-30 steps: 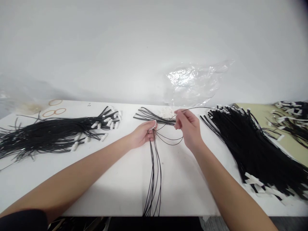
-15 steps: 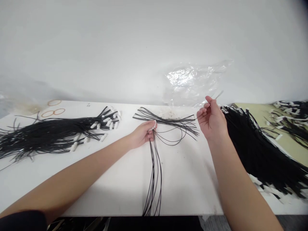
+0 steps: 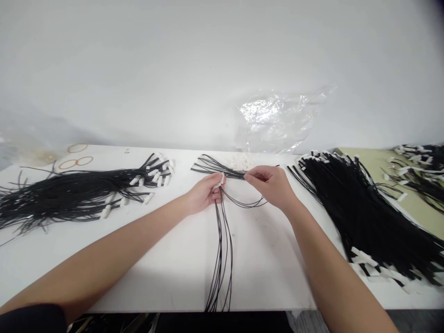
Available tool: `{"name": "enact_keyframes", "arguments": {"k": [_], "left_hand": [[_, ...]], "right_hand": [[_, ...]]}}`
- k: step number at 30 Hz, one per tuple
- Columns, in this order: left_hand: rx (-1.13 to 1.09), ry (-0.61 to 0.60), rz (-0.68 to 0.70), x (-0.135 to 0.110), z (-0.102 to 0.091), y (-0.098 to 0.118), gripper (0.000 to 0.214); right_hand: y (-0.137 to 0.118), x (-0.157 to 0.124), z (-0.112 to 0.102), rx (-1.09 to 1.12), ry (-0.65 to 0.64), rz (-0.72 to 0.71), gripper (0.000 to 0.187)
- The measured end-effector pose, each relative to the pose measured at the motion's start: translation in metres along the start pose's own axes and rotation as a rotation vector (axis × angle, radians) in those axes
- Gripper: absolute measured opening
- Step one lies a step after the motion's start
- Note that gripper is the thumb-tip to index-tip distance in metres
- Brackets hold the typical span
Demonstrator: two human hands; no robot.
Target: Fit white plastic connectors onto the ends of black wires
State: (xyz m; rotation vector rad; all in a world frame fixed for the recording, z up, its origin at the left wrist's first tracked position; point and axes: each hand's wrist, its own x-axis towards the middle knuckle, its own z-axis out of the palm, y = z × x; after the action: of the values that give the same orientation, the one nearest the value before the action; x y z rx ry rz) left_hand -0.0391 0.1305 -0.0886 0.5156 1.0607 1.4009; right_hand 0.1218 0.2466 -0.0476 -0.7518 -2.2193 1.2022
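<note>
My left hand (image 3: 205,193) is closed on a small bunch of thin black wires (image 3: 222,245) with white connectors at the pinch. The wires run down the white table (image 3: 166,259) and hang over its front edge. My right hand (image 3: 270,184) sits just to the right, fingers pinched on a black wire that loops back toward the left hand. A few loose wires (image 3: 208,165) lie fanned out behind both hands, beside a small heap of white connectors (image 3: 240,161).
A pile of black wires with white connectors (image 3: 76,192) lies at the left. A bigger black pile (image 3: 367,208) spreads at the right, and another (image 3: 419,173) rests on a yellowish mat. Rubber bands (image 3: 77,159) lie far left. A clear plastic bag (image 3: 277,118) leans on the wall.
My right hand swung out to the right-hand pile half a second ago and has come back to the middle, pinching a wire beside the left hand. The left hand stayed put.
</note>
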Motion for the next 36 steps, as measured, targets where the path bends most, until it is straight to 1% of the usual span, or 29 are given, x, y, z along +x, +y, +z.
{"name": "enact_keyframes", "arguments": {"k": [2, 4, 9, 18, 22, 25, 31, 36], "left_hand": [[-0.007, 0.002, -0.002, -0.0007, 0.0009, 0.0006, 0.024], [-0.002, 0.000, -0.002, -0.0012, 0.0013, 0.0010, 0.024], [0.024, -0.036, 0.004, -0.0014, 0.0000, 0.0007, 0.025], [0.037, -0.055, -0.004, -0.0019, -0.0013, 0.0009, 0.025], [0.038, -0.061, -0.001, -0.0020, -0.0009, 0.0019, 0.026], [0.040, -0.061, -0.005, -0.0022, -0.0003, 0.0028, 0.026], [0.032, -0.075, -0.021, -0.0032, 0.0025, 0.0044, 0.024], [0.038, -0.071, -0.037, -0.0039, 0.0030, 0.0056, 0.023]], "right_hand": [[0.0013, -0.0006, 0.0013, -0.080, 0.010, -0.034, 0.017], [0.0024, -0.0009, 0.0015, -0.107, 0.028, -0.053, 0.017], [0.0033, -0.0009, 0.0023, -0.116, 0.046, -0.067, 0.016], [0.0023, -0.0012, 0.0030, -0.149, 0.049, -0.122, 0.014], [0.0026, -0.0020, 0.0021, -0.198, 0.022, -0.203, 0.012], [0.0035, -0.0022, 0.0020, -0.231, 0.029, -0.282, 0.012], [0.0075, -0.0019, 0.0038, -0.375, 0.099, -0.528, 0.016], [0.0092, -0.0034, 0.0050, -0.518, 0.088, -0.581, 0.020]]}}
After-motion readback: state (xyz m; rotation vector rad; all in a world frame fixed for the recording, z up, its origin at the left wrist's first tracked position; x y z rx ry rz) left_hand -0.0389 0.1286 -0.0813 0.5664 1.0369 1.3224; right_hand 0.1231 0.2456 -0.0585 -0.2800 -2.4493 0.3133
